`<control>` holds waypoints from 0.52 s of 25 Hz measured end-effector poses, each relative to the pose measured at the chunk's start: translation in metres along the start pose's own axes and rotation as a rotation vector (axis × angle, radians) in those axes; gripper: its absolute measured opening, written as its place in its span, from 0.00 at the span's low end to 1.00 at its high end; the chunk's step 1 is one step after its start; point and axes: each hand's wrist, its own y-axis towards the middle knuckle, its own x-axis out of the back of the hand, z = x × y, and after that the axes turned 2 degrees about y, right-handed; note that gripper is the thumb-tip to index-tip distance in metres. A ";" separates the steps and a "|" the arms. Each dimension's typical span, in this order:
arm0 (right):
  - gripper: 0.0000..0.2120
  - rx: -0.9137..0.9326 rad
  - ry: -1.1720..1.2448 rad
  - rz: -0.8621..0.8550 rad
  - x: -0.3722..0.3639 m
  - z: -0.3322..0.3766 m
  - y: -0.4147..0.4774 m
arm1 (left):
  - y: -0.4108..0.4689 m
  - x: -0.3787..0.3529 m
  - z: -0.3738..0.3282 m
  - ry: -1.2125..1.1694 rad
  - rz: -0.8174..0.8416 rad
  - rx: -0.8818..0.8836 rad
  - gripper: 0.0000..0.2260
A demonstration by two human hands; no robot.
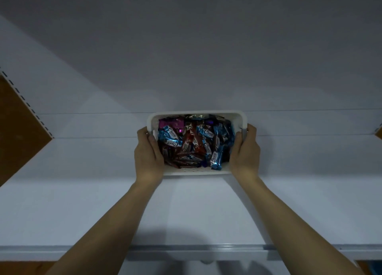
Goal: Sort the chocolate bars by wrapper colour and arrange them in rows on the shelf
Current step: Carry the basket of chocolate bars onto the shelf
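A white plastic basket (196, 114) sits toward the back of the white shelf (82, 202). It is full of mixed chocolate bars: blue wrappers (219, 134), red-brown wrappers (189, 144) and a purple wrapper (171, 123) at the back left. My left hand (147, 152) grips the basket's left side, thumb over the rim. My right hand (246, 150) grips the right side the same way.
The shelf's white back wall (196, 57) rises just behind the basket. A slotted upright (26, 105) and a brown panel (18, 126) stand at the left. The shelf's front lip (186, 252) runs across the bottom.
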 end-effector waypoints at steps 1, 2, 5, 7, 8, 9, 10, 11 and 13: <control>0.11 0.004 0.001 -0.003 0.000 0.000 -0.001 | -0.001 0.001 0.001 -0.006 0.004 -0.007 0.06; 0.11 0.006 0.001 -0.006 -0.001 0.000 -0.001 | -0.001 0.000 0.002 -0.009 0.005 -0.014 0.05; 0.12 0.004 -0.009 -0.016 -0.007 -0.003 0.003 | 0.003 -0.003 0.006 0.003 0.004 -0.010 0.04; 0.11 -0.008 -0.003 -0.027 -0.011 -0.006 0.003 | 0.003 -0.005 0.010 0.005 0.011 -0.008 0.04; 0.11 -0.023 0.003 -0.025 -0.012 -0.007 0.002 | 0.002 -0.006 0.013 0.002 0.017 -0.007 0.04; 0.11 -0.044 0.012 -0.019 -0.013 -0.008 0.001 | -0.001 -0.005 0.015 0.002 0.027 -0.002 0.04; 0.11 -0.068 0.027 -0.006 -0.012 -0.009 0.000 | -0.003 -0.004 0.017 0.010 0.039 0.008 0.04; 0.11 -0.087 0.039 0.009 -0.012 -0.010 -0.001 | -0.005 -0.003 0.018 0.021 0.050 0.019 0.04; 0.12 -0.087 0.046 0.034 -0.008 -0.011 -0.003 | -0.006 -0.003 0.020 0.038 0.063 0.035 0.05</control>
